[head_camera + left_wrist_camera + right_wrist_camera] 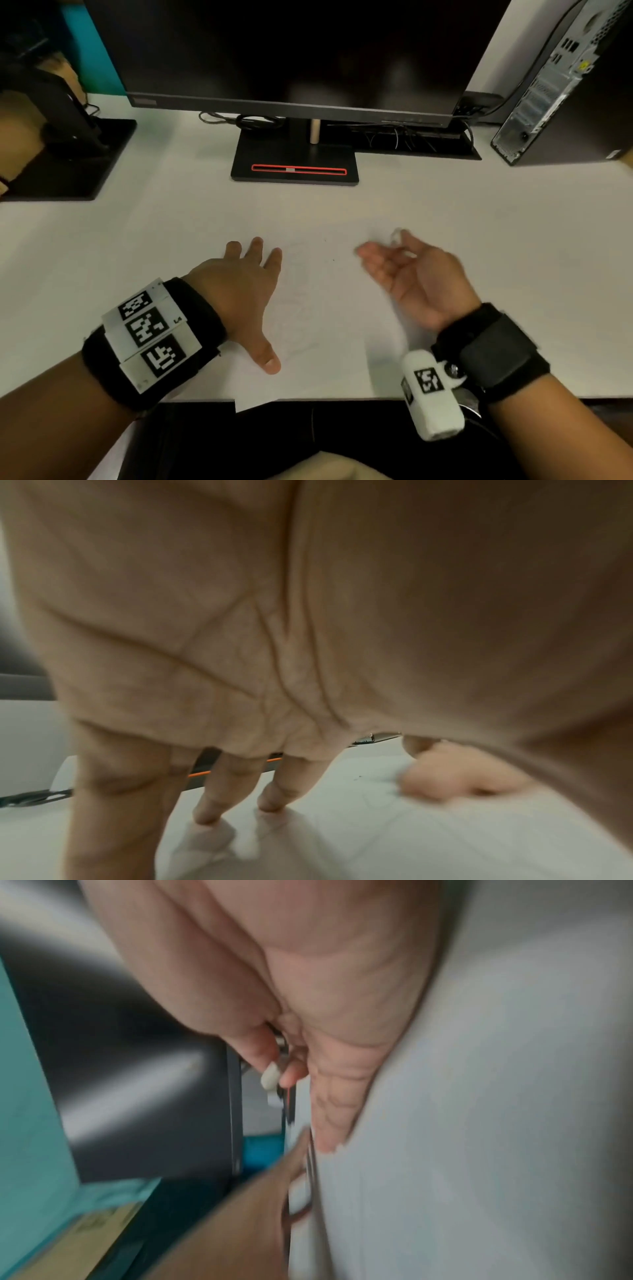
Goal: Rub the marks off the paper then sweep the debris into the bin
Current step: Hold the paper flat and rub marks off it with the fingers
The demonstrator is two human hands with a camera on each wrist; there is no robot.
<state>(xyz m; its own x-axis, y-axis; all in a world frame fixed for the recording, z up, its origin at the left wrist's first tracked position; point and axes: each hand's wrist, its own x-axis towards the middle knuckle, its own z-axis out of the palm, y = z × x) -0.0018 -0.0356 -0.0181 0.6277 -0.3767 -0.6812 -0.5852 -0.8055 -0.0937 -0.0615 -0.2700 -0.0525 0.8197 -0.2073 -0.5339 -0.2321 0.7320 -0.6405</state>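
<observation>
A white sheet of paper (325, 342) with faint pencil marks (301, 308) lies on the white desk, one corner overhanging the front edge. My left hand (246, 291) presses flat on the sheet's left part with fingers spread; in the left wrist view its fingertips (205, 813) touch the paper. My right hand (404, 270) stands on its little-finger edge on the paper, blurred. Its thumb and forefinger pinch a small white eraser (397, 234) (270, 1079). A few dark specks of debris (334, 260) lie between the hands. No bin is in view.
A dark monitor stands behind the paper on a black base (294, 168) with a red stripe. A computer tower (565, 85) is at the back right and a second black stand (68, 157) at the back left. A cable slot (411, 144) runs behind the base.
</observation>
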